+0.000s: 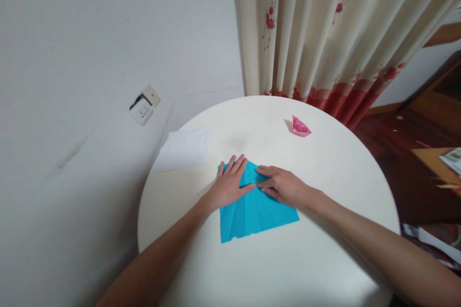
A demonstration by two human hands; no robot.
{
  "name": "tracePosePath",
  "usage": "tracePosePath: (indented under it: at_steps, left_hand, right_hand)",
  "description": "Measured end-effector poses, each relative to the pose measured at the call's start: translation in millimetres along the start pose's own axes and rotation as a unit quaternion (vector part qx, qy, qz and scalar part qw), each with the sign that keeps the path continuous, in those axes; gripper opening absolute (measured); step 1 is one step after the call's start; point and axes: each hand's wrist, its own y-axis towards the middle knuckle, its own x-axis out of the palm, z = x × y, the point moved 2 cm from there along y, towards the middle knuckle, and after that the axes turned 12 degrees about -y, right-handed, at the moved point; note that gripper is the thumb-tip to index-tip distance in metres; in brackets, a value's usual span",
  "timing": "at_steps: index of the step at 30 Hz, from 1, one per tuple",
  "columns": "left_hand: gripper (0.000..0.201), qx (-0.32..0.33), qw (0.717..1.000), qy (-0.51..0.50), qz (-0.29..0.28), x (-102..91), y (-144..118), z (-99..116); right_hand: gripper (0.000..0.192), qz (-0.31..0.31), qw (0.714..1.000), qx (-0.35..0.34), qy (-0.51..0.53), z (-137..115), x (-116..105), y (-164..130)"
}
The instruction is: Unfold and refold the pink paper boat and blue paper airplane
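- Where the wall meets the floor-length curtain [324, 33], cream with red flowers along its hem, a round white table [324, 259] fills the lower middle of the view and bears everything the hands work on.
- On the wall to the left, a white socket plate [144, 108] sits tilted, well apart from the hands.
- Against the table's left edge lies a white sheet [183, 149], flat, near the hands but not touched by either.
- At the table's middle lies the blue paper [257, 213], partly folded with creases running along it; its near half spreads bare toward the person, while its far end lies under both hands.
- Over the far left corner of that paper the left hand [230, 184] lies flat, palm down, fingers spread and straight, pressing rather than gripping; nothing is closed inside it.
- Beside it, the right hand [286, 186] also lies palm down on the paper's far right part, fingers stretched toward the left hand so that the fingertips of the two nearly meet over the fold; it clasps nothing.
- Toward the table's far right, well apart from both hands, stands a small pink folded paper figure [300, 127].
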Motion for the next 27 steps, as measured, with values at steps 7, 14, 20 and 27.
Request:
tracePosePath:
  at_steps: [7,14,20,27]
  left_hand:
    - [0.085,0.005,1.0,-0.011,0.004,1.5,1,-3]
    - [0.08,0.007,1.0,-0.017,0.003,-0.3,0,-1]
    - [0.079,0.01,1.0,-0.02,0.006,-0.2,-1,-2]
    - [0.085,-0.001,1.0,-0.016,0.004,-0.3,1,0]
  right_hand:
    - [0.057,-0.025,0.999,0.034,-0.011,1,14,0]
    - [0.071,-0.053,0.994,0.073,-0.059,-2,21,-1]
    - [0.063,-0.065,0.984,0.124,-0.106,4,22,-3]
    - [0.061,-0.077,0.98,0.15,-0.109,6,22,-3]
